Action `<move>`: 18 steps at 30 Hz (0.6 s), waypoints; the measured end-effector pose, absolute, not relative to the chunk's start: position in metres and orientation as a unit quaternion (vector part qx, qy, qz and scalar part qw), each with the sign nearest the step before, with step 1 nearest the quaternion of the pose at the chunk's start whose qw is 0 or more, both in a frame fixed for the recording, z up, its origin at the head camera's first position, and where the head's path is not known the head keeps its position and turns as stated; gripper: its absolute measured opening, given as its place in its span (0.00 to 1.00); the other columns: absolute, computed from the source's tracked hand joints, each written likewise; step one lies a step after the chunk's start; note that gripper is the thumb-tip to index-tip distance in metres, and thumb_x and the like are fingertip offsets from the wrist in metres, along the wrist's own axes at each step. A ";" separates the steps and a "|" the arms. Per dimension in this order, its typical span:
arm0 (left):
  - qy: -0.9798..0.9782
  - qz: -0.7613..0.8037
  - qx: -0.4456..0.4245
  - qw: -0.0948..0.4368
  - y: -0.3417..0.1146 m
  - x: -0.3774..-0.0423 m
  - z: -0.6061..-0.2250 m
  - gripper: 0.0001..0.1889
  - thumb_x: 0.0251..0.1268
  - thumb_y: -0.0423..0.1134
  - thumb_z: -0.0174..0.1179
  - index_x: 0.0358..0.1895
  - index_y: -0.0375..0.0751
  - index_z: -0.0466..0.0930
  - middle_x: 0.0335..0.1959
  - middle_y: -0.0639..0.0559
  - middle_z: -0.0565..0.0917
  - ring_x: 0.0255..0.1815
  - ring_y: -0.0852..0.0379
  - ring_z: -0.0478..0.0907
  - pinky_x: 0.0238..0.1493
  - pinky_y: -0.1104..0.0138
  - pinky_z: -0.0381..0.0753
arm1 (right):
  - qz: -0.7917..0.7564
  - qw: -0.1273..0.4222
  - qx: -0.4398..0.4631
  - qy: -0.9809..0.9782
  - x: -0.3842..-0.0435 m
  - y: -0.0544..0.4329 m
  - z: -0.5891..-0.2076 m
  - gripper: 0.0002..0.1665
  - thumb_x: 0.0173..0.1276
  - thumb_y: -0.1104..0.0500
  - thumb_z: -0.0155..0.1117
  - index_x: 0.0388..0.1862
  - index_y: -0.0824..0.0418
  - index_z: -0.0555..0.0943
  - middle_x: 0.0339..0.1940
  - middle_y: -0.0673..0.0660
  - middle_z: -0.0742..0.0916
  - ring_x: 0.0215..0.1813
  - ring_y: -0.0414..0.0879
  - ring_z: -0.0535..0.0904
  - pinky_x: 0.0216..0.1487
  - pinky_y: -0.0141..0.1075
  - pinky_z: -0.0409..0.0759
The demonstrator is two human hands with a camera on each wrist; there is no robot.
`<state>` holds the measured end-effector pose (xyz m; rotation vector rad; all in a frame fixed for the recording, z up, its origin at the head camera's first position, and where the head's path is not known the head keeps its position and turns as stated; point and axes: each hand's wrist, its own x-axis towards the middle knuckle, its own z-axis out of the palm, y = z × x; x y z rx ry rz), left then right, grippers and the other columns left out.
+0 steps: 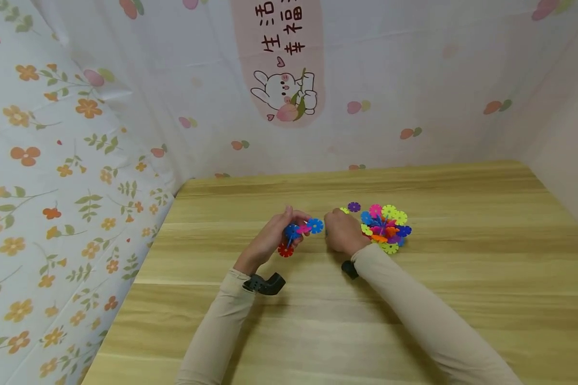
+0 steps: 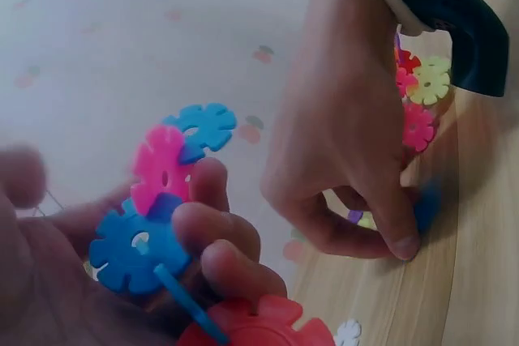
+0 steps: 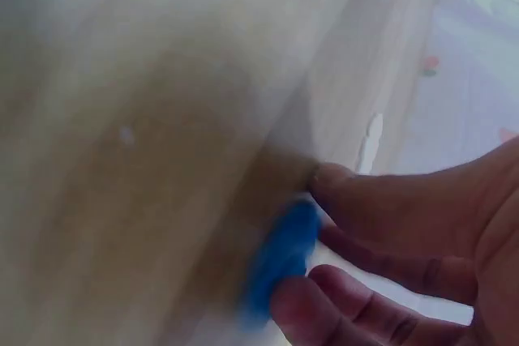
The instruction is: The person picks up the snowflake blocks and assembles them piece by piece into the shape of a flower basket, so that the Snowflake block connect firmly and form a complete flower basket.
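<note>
My left hand [image 1: 274, 232] holds a small chain of interlocking flower-shaped discs, its fingers curled against it. In the left wrist view the chain runs from a blue disc [image 2: 209, 126] through a pink disc [image 2: 158, 169] to another blue disc [image 2: 134, 253]. A blue piece seen edge-on [image 2: 190, 304] leads on to a red disc [image 2: 272, 326] at the bottom. To the right of the chain, my right hand [image 1: 343, 232] pinches a single blue disc [image 3: 284, 261] between thumb and fingers, low over the table; the disc is blurred.
Just right of my right hand lies a heap of multicoloured discs [image 1: 387, 230]. A purple disc [image 1: 354, 206] is apart from it, toward the back. The wooden table [image 1: 279, 331] meets a printed curtain [image 1: 414, 96] behind and a floral cloth [image 1: 72, 214] at the left.
</note>
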<state>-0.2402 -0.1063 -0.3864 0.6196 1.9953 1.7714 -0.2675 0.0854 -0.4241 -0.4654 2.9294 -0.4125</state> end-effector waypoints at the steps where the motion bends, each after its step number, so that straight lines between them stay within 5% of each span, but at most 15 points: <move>1: 0.715 0.633 0.219 0.202 -0.106 -0.240 -0.387 0.33 0.71 0.62 0.32 0.55 0.36 0.74 0.30 0.40 0.73 0.24 0.53 0.69 0.23 0.67 0.70 | -0.139 0.071 -0.156 0.975 -0.267 0.085 -0.425 0.06 0.58 0.67 0.63 0.35 0.67 0.79 0.34 0.60 0.77 0.31 0.50 0.73 0.29 0.43 0.79; 6: 0.719 0.623 0.224 0.209 -0.102 -0.239 -0.388 0.24 0.72 0.54 0.43 0.53 0.38 0.75 0.32 0.42 0.74 0.25 0.54 0.69 0.26 0.67 0.71 | -0.203 0.033 -0.202 0.958 -0.261 0.088 -0.432 0.07 0.56 0.71 0.61 0.35 0.68 0.80 0.31 0.58 0.78 0.33 0.50 0.73 0.36 0.40 0.77; 10: 0.717 0.627 0.220 0.209 -0.101 -0.238 -0.389 0.29 0.72 0.58 0.36 0.53 0.38 0.75 0.33 0.43 0.75 0.26 0.51 0.70 0.26 0.67 0.72 | -0.301 0.063 -0.258 0.916 -0.256 0.096 -0.432 0.04 0.57 0.71 0.62 0.32 0.66 0.80 0.28 0.55 0.78 0.32 0.47 0.73 0.34 0.37 0.74; 15: 0.718 0.629 0.217 0.202 -0.103 -0.238 -0.388 0.36 0.70 0.64 0.28 0.54 0.37 0.74 0.35 0.42 0.75 0.27 0.48 0.72 0.27 0.65 0.73 | -0.411 0.154 -0.245 0.865 -0.254 0.108 -0.421 0.06 0.65 0.69 0.58 0.41 0.67 0.77 0.32 0.59 0.82 0.27 0.46 0.80 0.29 0.36 0.78; 18: 0.721 0.628 0.213 0.201 -0.105 -0.238 -0.388 0.35 0.70 0.64 0.29 0.53 0.38 0.74 0.35 0.42 0.76 0.27 0.49 0.72 0.27 0.65 0.73 | -0.360 0.122 -0.242 0.893 -0.255 0.110 -0.412 0.08 0.63 0.69 0.60 0.42 0.67 0.78 0.35 0.60 0.82 0.31 0.49 0.80 0.33 0.41 0.79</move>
